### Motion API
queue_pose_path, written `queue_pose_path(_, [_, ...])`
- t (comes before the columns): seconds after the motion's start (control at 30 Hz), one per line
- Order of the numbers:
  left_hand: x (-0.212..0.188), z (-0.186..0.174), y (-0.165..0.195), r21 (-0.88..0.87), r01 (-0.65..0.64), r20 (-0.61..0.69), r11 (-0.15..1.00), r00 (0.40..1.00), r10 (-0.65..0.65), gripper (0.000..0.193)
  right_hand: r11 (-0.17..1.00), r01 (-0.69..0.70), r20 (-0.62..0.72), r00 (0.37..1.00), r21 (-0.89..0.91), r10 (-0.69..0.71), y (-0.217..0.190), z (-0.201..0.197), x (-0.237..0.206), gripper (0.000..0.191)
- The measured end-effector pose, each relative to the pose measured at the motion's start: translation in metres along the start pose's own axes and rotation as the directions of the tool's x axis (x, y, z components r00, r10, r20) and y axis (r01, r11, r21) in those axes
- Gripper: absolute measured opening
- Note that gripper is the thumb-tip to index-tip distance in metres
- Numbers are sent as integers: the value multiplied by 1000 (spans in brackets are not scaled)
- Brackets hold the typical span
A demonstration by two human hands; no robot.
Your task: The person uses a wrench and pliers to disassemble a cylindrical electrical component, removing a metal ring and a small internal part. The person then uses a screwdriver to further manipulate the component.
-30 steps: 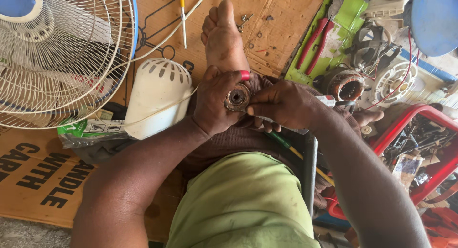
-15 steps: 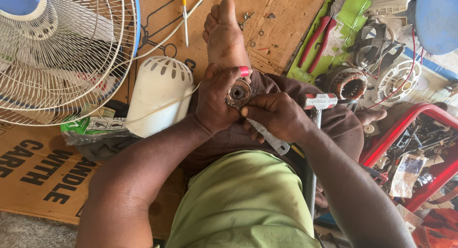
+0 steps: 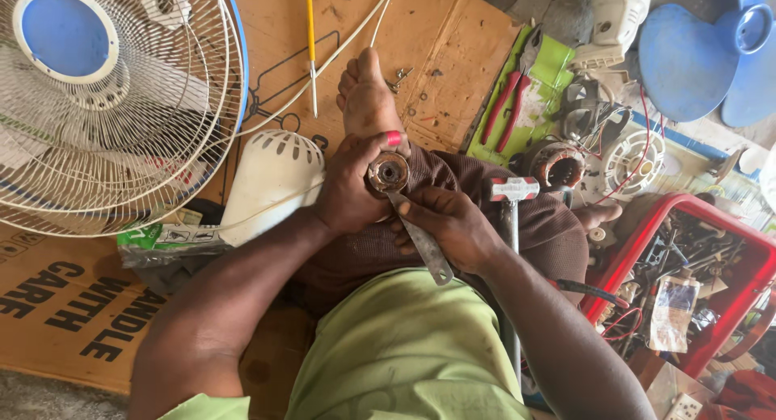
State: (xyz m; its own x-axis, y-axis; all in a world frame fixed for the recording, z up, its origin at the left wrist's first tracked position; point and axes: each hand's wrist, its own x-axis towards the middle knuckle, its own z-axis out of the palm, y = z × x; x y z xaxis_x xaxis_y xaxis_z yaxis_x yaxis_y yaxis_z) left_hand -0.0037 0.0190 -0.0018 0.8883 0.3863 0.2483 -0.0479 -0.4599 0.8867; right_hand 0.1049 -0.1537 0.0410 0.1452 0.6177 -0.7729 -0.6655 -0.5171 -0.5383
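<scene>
My left hand grips a small round rusty metal part with a hole in its middle, held over my knee. My right hand holds a flat grey metal tool; its tip touches the lower edge of the round part and its handle sticks out toward my body. A hammer with a red and white head rests on my thigh just right of that hand. My bare foot lies on brown cardboard beyond the hands.
A white fan guard with a blue hub fills the left. A white motor cover lies beside my left wrist. Red pliers, a motor stator, a red crate of parts and a blue fan blade lie at the right.
My right hand has brought the flat metal tool up to the round part, and its handle now shows below the hand. The left hand keeps its grip on the part.
</scene>
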Motion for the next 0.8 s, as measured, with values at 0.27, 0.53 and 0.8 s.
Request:
queue_pose_path(0.27, [4, 8, 3, 109, 145, 64, 983, 986, -153, 72, 991, -61, -65, 996, -115, 53, 0, -1, -10, 36])
queue_pose_path(0.53, [-8, 25, 8, 138, 154, -111, 978, 984, -139, 68, 1000, 2, -175, 985, 16, 1, 8, 20, -20, 30])
queue_pose_path(0.8, [-7, 29, 10, 161, 168, -183, 973, 973, -138, 70, 998, 17, -322, 947, 59, 3, 14, 38, -18, 28])
